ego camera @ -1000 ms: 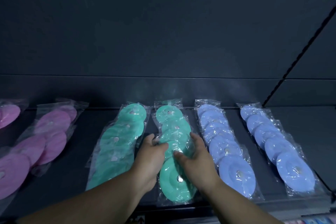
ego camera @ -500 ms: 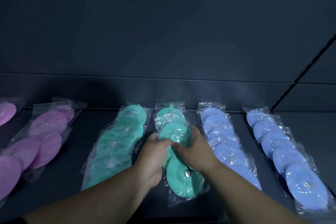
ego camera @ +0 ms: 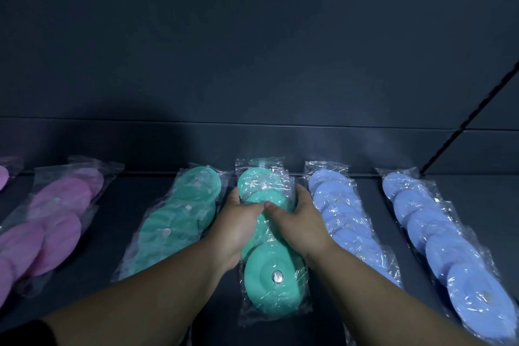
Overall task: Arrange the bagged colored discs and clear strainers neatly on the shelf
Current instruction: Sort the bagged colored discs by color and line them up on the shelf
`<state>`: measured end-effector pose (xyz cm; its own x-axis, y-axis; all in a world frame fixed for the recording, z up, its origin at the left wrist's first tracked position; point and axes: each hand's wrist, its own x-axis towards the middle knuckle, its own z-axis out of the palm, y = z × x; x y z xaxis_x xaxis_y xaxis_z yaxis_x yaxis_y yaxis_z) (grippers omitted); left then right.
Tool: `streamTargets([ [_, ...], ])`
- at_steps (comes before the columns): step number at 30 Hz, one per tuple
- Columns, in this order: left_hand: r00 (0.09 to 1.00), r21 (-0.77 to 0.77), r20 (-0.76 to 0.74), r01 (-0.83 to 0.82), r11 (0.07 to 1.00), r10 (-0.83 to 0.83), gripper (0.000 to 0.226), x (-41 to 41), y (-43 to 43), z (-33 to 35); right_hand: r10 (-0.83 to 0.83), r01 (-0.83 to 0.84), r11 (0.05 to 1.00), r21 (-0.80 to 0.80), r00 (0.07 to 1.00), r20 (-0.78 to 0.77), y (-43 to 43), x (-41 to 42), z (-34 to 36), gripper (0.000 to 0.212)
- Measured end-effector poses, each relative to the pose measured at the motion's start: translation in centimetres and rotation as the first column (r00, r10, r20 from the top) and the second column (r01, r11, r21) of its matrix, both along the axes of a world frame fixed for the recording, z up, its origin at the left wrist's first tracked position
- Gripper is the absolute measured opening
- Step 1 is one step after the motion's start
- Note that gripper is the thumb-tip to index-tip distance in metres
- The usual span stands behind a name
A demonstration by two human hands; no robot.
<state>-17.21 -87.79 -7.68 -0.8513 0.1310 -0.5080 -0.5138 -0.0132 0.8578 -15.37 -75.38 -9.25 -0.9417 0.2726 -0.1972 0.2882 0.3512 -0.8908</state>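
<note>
Nearest, the green disc row (ego camera: pixel 273 275) lies on the dark matte shelf (ego camera: pixel 368 205), wrapped in crinkled clear film, its round discs overlapping and a metal stud (ego camera: pixel 277 277) at the front disc's centre. Midway, the left hand (ego camera: pixel 238 222) and right hand (ego camera: pixel 300 222) clasp it from either side, thumbs meeting on top, fingers curled along its edges. Its far end lies close to the back wall (ego camera: pixel 252 64).

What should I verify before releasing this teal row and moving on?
1. Grip: left hand and right hand hold the row of teal discs in clear plastic bags by its sides: ok.
2. That row straight front to back: ok.
3. Neighbouring teal bagged row parallel: not ok, it slants.
4. Clearance to nearest blue bagged row: cannot tell, right hand hides part.
5. Pink bagged rows squared: not ok, they slant.
6. Clear strainers placed: cannot tell, none in view.
</note>
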Motion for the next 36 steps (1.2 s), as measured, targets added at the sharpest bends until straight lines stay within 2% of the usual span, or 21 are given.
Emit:
streamTargets([
  [2, 0.998, -0.028, 0.020, 0.061, 0.998, -0.060, 0.085, -1.5, -0.2, -3.0, 0.015, -0.014, 0.999, -0.046, 1.000, 0.018, 0.1, -0.7, 0.2, 0.046],
  [4, 0.994, -0.039, 0.042, 0.102, 0.994, -0.100, 0.087, -1.9, -0.4, -4.2, 0.021, -0.019, 0.998, -0.064, 0.999, 0.036, 0.0, -0.8, 0.0, 0.048],
  [8, 0.983, -0.072, 0.016, 0.183, 0.980, -0.182, 0.076, -0.3, -0.7, -2.0, 0.040, -0.039, 0.998, -0.041, 0.999, 0.031, 0.0, 0.7, -0.4, 0.036],
  [10, 0.980, -0.107, 0.008, 0.201, 0.974, -0.201, 0.070, 0.1, -0.8, -1.8, 0.059, -0.058, 0.998, -0.032, 0.998, 0.019, -0.1, 1.2, -0.3, 0.040],
  [13, 0.980, -0.160, -0.013, 0.195, 0.968, -0.199, 0.084, 0.6, -0.9, -0.3, 0.050, -0.048, 0.997, -0.054, 0.998, 0.043, -0.2, 1.2, -0.4, 0.030],
  [17, 0.980, -0.201, -0.095, 0.156, 0.967, -0.177, 0.066, 1.2, -1.4, -0.2, -0.034, 0.031, 0.996, -0.082, 0.999, -0.032, 0.0, 2.1, -0.8, 0.027],
  [19, 0.981, -0.212, -0.117, 0.130, 0.969, -0.157, 0.067, 1.6, -1.5, -0.3, -0.075, 0.070, 0.991, -0.112, 0.996, -0.039, 0.0, 2.5, -1.1, 0.030],
  [24, 0.984, -0.154, -0.158, 0.061, 0.986, -0.086, 0.074, 0.9, -1.7, -0.8, -0.070, 0.054, 0.974, -0.219, 0.995, -0.067, 0.3, 1.9, -0.4, 0.013],
  [25, 0.980, -0.169, -0.171, 0.067, 0.983, -0.096, 0.076, 0.8, -1.7, -0.7, -0.057, 0.042, 0.978, -0.204, 0.996, -0.069, 0.2, 1.5, -0.2, 0.016],
  [26, 0.974, -0.220, -0.189, 0.082, 0.972, -0.125, 0.077, 0.7, -1.7, -0.5, -0.055, 0.044, 0.988, -0.146, 0.996, -0.073, 0.1, 1.2, 0.0, 0.029],
  [28, 0.937, -0.436, -0.260, 0.101, 0.894, -0.232, 0.080, 0.6, -1.8, -0.4, -0.018, 0.021, 0.999, 0.025, 0.993, -0.114, 0.1, 0.9, -0.4, 0.073],
  [29, 0.891, -0.555, -0.311, 0.113, 0.824, -0.331, 0.080, 0.7, -1.8, -0.5, 0.028, -0.014, 0.994, 0.107, 0.992, -0.125, 0.0, 1.0, -0.6, 0.081],
  [31, 0.771, -0.739, -0.309, 0.173, 0.651, -0.556, 0.074, 1.0, -1.7, -1.2, 0.147, -0.120, 0.958, 0.260, 0.985, -0.087, -0.3, 1.5, -0.5, 0.073],
  [33, 0.715, -0.810, -0.186, 0.277, 0.518, -0.674, 0.067, 1.1, -1.6, -1.8, 0.224, -0.196, 0.905, 0.378, 0.974, -0.031, -0.3, 2.0, -0.9, 0.057],
  [36, 0.694, -0.839, -0.107, 0.322, 0.439, -0.712, 0.066, 0.7, -1.5, -2.4, 0.292, -0.266, 0.847, 0.461, 0.956, 0.015, -0.1, 1.8, -1.5, 0.052],
])
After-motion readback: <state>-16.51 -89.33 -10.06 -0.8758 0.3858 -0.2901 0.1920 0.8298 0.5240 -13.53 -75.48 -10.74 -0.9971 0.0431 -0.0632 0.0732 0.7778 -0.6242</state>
